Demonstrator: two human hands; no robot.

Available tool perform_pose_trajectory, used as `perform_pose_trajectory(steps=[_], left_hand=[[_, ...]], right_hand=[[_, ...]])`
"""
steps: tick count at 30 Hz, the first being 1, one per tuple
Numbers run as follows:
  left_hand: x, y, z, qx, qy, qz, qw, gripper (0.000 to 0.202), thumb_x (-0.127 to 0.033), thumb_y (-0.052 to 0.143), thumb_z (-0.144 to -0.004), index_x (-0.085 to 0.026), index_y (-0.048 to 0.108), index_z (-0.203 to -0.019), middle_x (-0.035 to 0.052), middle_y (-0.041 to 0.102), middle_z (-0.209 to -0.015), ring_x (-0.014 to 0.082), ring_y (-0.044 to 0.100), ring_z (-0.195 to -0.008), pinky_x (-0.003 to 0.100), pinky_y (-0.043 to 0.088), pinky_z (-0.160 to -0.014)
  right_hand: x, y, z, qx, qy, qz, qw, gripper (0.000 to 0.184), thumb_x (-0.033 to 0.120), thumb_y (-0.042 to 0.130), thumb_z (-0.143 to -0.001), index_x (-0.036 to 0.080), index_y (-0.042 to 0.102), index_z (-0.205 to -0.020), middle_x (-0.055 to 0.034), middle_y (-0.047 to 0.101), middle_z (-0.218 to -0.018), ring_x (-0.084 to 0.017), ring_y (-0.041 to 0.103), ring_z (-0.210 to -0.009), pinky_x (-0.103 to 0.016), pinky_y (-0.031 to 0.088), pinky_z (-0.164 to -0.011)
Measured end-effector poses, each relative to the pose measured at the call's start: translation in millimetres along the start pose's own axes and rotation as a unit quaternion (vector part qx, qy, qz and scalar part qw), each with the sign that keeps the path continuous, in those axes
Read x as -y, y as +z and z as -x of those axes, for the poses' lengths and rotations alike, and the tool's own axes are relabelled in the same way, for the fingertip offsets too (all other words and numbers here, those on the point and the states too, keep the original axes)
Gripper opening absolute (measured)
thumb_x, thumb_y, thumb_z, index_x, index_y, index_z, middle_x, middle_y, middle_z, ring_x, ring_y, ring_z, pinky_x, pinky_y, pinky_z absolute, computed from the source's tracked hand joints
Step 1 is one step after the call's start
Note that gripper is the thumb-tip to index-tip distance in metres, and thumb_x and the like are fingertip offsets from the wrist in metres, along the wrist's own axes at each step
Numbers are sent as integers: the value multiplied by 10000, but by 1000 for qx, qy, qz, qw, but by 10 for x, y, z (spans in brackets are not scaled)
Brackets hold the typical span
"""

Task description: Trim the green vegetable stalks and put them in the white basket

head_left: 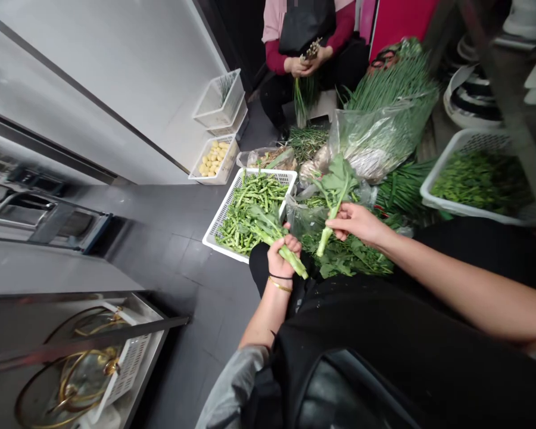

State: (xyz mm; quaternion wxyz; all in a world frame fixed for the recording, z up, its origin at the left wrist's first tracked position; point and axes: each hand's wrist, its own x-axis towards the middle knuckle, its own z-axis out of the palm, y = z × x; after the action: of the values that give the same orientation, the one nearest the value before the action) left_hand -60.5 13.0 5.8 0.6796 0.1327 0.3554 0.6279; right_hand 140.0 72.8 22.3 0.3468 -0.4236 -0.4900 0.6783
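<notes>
My left hand (284, 257) is closed around several leafy green stalks (268, 231), their thick cut ends pointing toward me. Between the thumb and fingers of my right hand (352, 223) is a single leafy green stalk (337, 199), leaves up and pale thick end down. The two hands are apart. Just beyond my left hand sits a white plastic basket (224, 210) filled with short cut green stems (259, 193). Under my right hand lies a heap of loose green leaves (355, 257), with a clear plastic bag (298, 217) beside it.
Across from me a person (310, 36) holds a bunch of thin green stalks (302, 98). A large clear bag of scallions (379, 113) stands at centre right. A white basket of greens (477, 179) is at right, a basket of yellowish pieces (214, 158) at back left. A cart (49, 220) stands left.
</notes>
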Motion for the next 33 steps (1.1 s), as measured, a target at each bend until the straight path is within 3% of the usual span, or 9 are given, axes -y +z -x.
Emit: perform_pose_trajectory(steps=[5, 7, 10, 13, 14, 18, 20, 27, 33], left_hand=[[238, 70, 109, 36, -62, -36, 997, 234, -146, 664, -578, -150, 597, -802, 47, 620, -769, 182, 601, -801, 310, 468, -711], [289, 111, 98, 33, -114, -77, 990, 220, -160, 678, -596, -117, 619, -804, 84, 658, -823, 186, 618, -770, 295, 469, -666], [289, 146, 25, -20, -143, -78, 986, 196, -202, 676, -619, -76, 643, -767, 69, 639, -670, 113, 570, -571, 231, 436, -554], [231, 154, -33, -68, -105, -73, 989, 151, -190, 672, -600, -78, 631, -692, 44, 608, -570, 92, 544, -504, 219, 432, -537], [211, 155, -34, -75, -90, -88, 989, 149, -179, 675, -587, -78, 630, -687, 54, 623, -584, 101, 559, -515, 223, 437, -540], [195, 186, 38, -53, -65, -162, 983, 216, -158, 700, -542, -70, 647, -732, 103, 686, -712, 139, 605, -553, 238, 447, -514], [222, 217, 65, -43, -69, -176, 981, 243, -170, 712, -531, -71, 645, -742, 91, 680, -690, 126, 578, -488, 242, 439, -479], [266, 256, -22, -167, 7, -106, 980, 219, -148, 724, -491, -97, 597, -663, -4, 574, -542, 93, 532, -455, 228, 430, -478], [339, 349, 7, -56, -117, -77, 989, 253, -171, 701, -559, -49, 643, -773, 111, 676, -753, 136, 608, -576, 216, 411, -471]], right_hand=[[-73, 111, -156, 40, -8, 49, 998, 410, 484, 718, -660, 199, 436, -747, 31, 567, -460, -117, 511, -369, -235, 421, -382], [-109, 173, -199, 4, -54, 103, 993, 378, 510, 651, -722, 204, 431, -710, 22, 568, -475, -118, 520, -394, -237, 419, -414], [-176, 242, -166, -80, -211, 286, 931, 336, 464, 558, -812, 194, 463, -636, -21, 584, -552, -119, 544, -494, -231, 389, -475], [-259, 233, -69, -51, -304, 403, 862, 315, 419, 503, -850, 187, 535, -639, -48, 609, -660, -130, 560, -585, -241, 374, -516], [-277, 205, -52, -29, -289, 400, 869, 304, 424, 498, -853, 190, 550, -665, -36, 601, -647, -126, 554, -570, -240, 374, -512], [-220, 27, -158, 18, -116, 212, 970, 310, 510, 558, -800, 203, 514, -809, 43, 537, -501, -113, 506, -410, -226, 376, -411], [-142, -27, -247, 1, -86, 105, 991, 351, 533, 593, -764, 205, 471, -785, 55, 528, -461, -113, 488, -367, -225, 374, -373], [-142, 165, -13, -161, -186, 46, 968, 320, 484, 612, -782, 214, 442, -746, 46, 567, -490, -107, 533, -413, -225, 440, -423], [11, 106, -163, -167, -166, 80, 969, 310, 502, 588, -787, 235, 437, -746, 37, 531, -512, -135, 530, -435, -269, 444, -448]])
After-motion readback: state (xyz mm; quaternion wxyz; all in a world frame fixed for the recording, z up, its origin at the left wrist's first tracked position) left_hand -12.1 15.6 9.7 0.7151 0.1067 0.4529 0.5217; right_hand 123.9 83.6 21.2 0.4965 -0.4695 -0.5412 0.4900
